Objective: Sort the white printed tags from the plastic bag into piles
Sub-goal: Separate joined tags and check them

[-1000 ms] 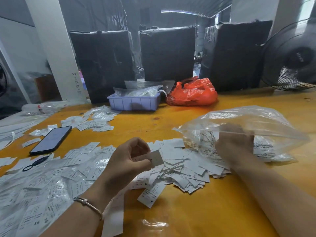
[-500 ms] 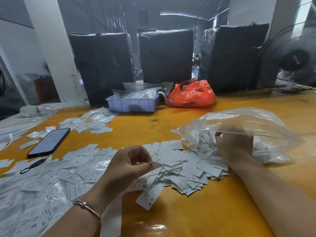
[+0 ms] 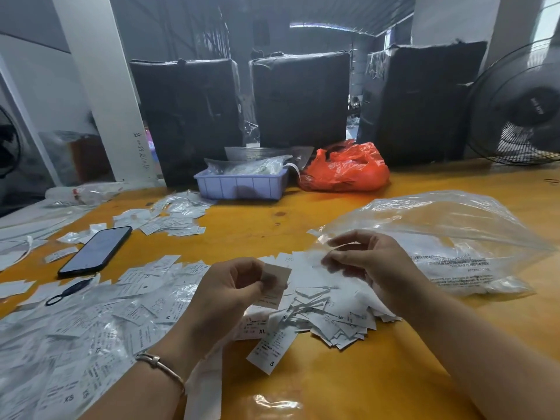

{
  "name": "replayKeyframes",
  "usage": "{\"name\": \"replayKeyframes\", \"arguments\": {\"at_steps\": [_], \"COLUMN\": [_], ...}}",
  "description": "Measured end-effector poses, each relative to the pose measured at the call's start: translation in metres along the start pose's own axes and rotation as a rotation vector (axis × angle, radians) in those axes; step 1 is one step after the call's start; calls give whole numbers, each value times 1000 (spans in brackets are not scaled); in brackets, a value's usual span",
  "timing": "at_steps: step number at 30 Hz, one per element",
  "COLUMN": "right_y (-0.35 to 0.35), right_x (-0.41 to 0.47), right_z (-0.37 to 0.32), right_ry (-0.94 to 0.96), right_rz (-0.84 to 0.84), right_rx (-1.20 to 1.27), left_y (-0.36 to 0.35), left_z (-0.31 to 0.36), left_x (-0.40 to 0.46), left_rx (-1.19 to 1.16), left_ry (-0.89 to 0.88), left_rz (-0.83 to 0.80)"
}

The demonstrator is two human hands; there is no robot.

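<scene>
Tag (image 3: 274,283) pinched in left hand (image 3: 230,286); right hand (image 3: 372,265) pinching one plastic bag (image 3: 439,237).

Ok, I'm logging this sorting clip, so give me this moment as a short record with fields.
left hand: left hand pinches one white tag above the pile
right hand: right hand at the plastic bag mouth, fingers curled; whether they hold a tag or the bag's edge cannot be told
tag pile: loose heap between the hands
sorted spread: tags on the left, sizes XS, M visible
table: yellow table
other items: phone, blue tray, orange bag, fan
</scene>
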State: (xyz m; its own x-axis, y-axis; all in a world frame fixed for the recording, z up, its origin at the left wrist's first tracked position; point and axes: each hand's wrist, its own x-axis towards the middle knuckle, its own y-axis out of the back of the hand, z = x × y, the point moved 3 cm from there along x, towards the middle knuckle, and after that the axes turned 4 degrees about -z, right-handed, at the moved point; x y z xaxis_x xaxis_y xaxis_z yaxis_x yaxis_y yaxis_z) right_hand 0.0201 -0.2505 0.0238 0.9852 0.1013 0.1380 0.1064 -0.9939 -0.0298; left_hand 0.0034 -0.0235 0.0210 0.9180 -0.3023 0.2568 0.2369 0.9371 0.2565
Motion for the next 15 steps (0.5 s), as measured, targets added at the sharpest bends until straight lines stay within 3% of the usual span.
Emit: {"name": "replayKeyframes", "arguments": {"at_steps": [15], "right_y": [-36], "right_x": [-17], "right_z": [-6], "right_ry": [53], "right_rz": [-309], "right_rx": [-70], "left_y": [-5], "left_z": [5], "left_x": [-3], "left_rx": [-79], "left_ry": [56], "left_rz": [-191]}}
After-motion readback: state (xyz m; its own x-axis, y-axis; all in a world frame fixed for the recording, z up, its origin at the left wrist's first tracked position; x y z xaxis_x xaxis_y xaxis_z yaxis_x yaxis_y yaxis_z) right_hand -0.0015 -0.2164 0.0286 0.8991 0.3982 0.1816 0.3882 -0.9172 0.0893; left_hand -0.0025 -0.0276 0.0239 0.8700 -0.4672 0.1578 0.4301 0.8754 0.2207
